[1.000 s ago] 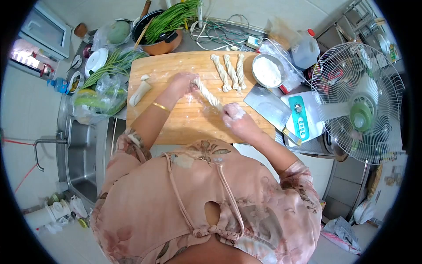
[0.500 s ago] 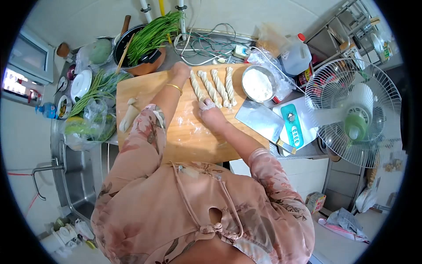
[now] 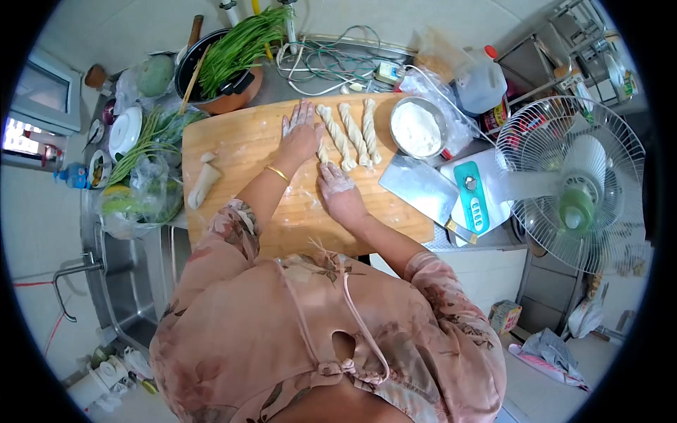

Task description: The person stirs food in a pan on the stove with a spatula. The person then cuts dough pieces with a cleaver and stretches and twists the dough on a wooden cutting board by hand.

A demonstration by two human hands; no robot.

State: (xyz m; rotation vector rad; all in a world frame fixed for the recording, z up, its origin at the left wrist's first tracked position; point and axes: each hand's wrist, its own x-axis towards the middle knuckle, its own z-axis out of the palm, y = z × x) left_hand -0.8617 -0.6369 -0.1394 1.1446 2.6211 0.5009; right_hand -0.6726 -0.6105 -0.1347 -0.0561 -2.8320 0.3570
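My left hand (image 3: 301, 135) lies flat with fingers stretched out over the upper part of the leftmost dough twist (image 3: 322, 151), hiding much of it. Just below, my right hand (image 3: 340, 194) is spread, its floury fingertips at the twist's lower end. To the right, more dough twists (image 3: 352, 133) lie side by side on the wooden board (image 3: 261, 240). Untwisted dough (image 3: 204, 185) rests at the board's left, with a small lump at its top.
A bowl of flour (image 3: 417, 128), a cleaver (image 3: 419, 187) and a scale (image 3: 471, 197) are at the right, beside a fan (image 3: 575, 183). Behind the board stand a pot of green stalks (image 3: 236, 92) and tangled cables (image 3: 331, 63). A sink (image 3: 130, 282) is at the left.
The twist that hung between my hands now lies on the board beside the others. My left hand has moved down from its upper end and flattened; my right hand has opened out.
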